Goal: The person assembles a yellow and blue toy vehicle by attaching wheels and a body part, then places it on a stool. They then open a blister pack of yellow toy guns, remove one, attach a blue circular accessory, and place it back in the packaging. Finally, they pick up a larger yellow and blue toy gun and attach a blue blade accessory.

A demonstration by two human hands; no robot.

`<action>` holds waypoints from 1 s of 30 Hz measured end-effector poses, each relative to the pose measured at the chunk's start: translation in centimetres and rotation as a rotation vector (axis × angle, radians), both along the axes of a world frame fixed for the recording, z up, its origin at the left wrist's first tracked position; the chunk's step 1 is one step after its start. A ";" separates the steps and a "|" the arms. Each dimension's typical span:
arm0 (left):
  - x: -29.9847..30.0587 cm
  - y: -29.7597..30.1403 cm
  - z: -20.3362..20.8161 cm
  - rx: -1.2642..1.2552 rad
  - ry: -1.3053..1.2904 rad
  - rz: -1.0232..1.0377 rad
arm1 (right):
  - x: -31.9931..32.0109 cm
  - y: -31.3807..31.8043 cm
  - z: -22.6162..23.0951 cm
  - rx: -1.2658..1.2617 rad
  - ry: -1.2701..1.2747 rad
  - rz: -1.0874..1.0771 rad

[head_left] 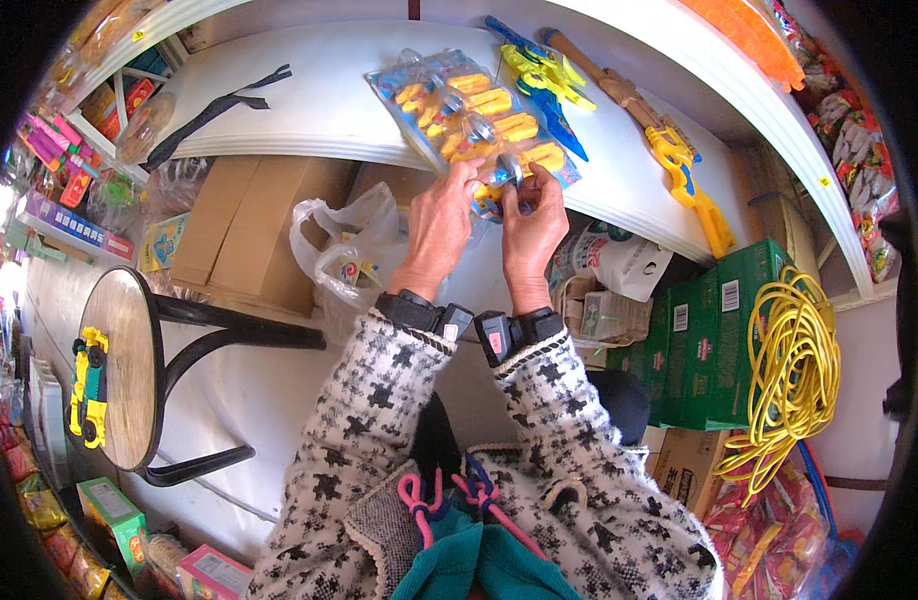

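Blister pack (479,128): yellow toys (520,128) under clear plastic.
Left hand (442,218) and right hand (537,228) pinch its near edge; translucent carrier bag (329,232) holds items not clearly identifiable.

Interior of a shop, evidently one selling toys and packaged goods. A white shelf (319,95) bears a display card of yellow toys (491,102), a blue-and-lime toy (542,75) and a brown-and-yellow toy gun (669,150). Left of the shelf, brightly coloured packages (74,165) crowd together; at its far right, glossy printed packets (851,145) are massed in quantity. Below the shelf stand a brown cardboard carton (264,235) and, under its right end, green cartons (704,350) with barcode labels (730,295), consistent with retail stock.
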State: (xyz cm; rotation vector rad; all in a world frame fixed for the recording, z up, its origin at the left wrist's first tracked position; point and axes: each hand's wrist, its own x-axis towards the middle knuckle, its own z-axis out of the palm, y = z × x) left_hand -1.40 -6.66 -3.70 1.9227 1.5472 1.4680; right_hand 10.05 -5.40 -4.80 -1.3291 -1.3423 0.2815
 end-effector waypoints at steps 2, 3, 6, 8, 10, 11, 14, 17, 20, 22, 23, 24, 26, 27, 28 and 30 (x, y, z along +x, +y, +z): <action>0.0 0.1 -0.1 -0.006 -0.014 0.000 | -0.1 -0.2 -0.4 0.075 -0.008 0.042; -0.1 0.3 -0.2 -0.009 -0.022 -0.002 | -0.1 -0.2 -0.6 0.112 -0.014 0.061; -0.1 0.4 -0.5 0.031 -0.037 -0.003 | 0.0 0.1 -1.0 0.152 -0.092 -0.018; -0.2 0.4 -0.6 0.010 -0.039 -0.008 | 0.1 0.3 -1.2 0.180 -0.174 -0.066; -0.2 0.4 -0.7 0.017 -0.037 -0.008 | 0.3 0.7 -1.3 0.220 -0.260 -0.107; -0.2 0.4 -0.8 0.029 -0.031 -0.004 | 0.4 0.8 -1.4 0.241 -0.292 -0.118; -0.3 0.3 -0.9 -0.007 -0.020 -0.006 | 1.0 1.3 -1.4 0.307 -0.369 -0.109; -0.2 0.3 -0.9 -0.029 -0.021 -0.016 | 1.0 1.3 -1.5 0.325 -0.327 -0.084; -0.1 0.3 -0.8 -0.003 -0.023 -0.014 | 0.6 0.4 -1.6 0.175 -0.078 0.037; 0.0 0.2 -0.8 -0.004 -0.027 -0.011 | -0.1 0.2 -1.6 0.126 -0.031 -0.014; 0.0 0.2 -0.8 -0.015 -0.030 -0.009 | -0.4 0.2 -1.6 0.102 -0.014 -0.042; 0.0 0.1 -0.8 -0.020 -0.041 -0.013 | -0.6 0.4 -1.6 0.072 -0.086 -0.104; 0.0 0.1 -0.8 -0.001 -0.040 -0.014 | -1.0 0.8 -1.4 0.029 -0.046 -0.117; 0.0 0.1 -0.8 0.012 -0.046 -0.017 | -1.2 1.0 -1.4 0.032 -0.043 -0.127; 0.0 0.1 -0.8 0.019 -0.051 -0.021 | -1.3 1.1 -1.4 0.021 0.027 -0.089; -0.1 0.2 -0.8 0.039 -0.067 -0.032 | -1.2 1.3 -1.3 0.022 0.038 -0.066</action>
